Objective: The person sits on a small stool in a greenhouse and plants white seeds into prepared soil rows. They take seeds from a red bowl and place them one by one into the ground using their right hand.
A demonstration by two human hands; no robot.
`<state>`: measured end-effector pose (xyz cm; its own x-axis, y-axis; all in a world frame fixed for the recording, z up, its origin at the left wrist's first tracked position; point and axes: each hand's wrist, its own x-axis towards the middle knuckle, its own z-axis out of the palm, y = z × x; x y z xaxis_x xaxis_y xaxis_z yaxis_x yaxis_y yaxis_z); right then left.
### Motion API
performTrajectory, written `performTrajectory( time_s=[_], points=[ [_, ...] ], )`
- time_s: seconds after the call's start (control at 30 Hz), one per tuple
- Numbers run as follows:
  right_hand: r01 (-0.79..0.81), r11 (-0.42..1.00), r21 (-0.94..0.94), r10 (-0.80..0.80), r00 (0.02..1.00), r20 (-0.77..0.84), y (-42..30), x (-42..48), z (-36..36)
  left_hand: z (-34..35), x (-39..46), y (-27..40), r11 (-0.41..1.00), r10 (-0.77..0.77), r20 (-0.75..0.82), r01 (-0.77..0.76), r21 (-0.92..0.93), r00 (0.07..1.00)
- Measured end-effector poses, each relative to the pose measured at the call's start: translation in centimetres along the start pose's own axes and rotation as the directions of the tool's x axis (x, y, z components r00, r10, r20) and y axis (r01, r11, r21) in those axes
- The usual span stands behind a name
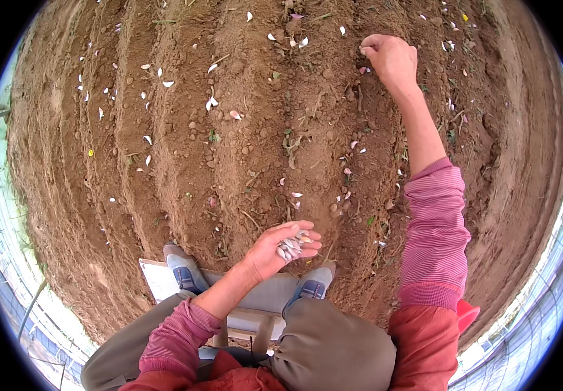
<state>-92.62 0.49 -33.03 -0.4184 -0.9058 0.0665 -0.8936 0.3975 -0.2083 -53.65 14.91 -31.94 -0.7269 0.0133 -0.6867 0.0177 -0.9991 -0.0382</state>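
My left hand (276, 248) is palm up near my knees, its fingers curled loosely around a small pile of garlic cloves (292, 246). My right hand (391, 58) reaches out to the upper right, low over a furrow, with thumb and forefinger pinched together. A small pale tip, likely a garlic clove (361, 48), shows between those fingertips. Just below that hand a pinkish garlic clove (362, 70) lies on the soil. More cloves lie scattered along the furrows, among them a white one (343, 31) to the left of my right hand and a pinkish one (235, 115) nearer the middle.
Ridged brown soil (257, 146) with clods, dry stalks and small weeds spreads ahead. My shoes (312, 282) rest at a pale board (262, 293) under me. Part of a red plastic object (467, 315) shows beside my right sleeve. Netting or sheeting borders the soil at both sides.
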Motion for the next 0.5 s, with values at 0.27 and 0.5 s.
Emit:
performTrajectory(
  time_s=[0.27,0.5],
  points=[
    [0.11,0.984,-0.144,-0.127,0.985,-0.117,2.5,0.3,1.8,0.8,0.4,-0.4,1.0,-0.014,0.041,0.014,-0.003,0.999],
    [0.159,0.968,-0.194,-0.155,0.987,0.036,0.2,-3.2,-0.8,1.0,0.1,-0.2,1.0,-0.015,0.029,0.015,-0.023,0.999]
  ],
)
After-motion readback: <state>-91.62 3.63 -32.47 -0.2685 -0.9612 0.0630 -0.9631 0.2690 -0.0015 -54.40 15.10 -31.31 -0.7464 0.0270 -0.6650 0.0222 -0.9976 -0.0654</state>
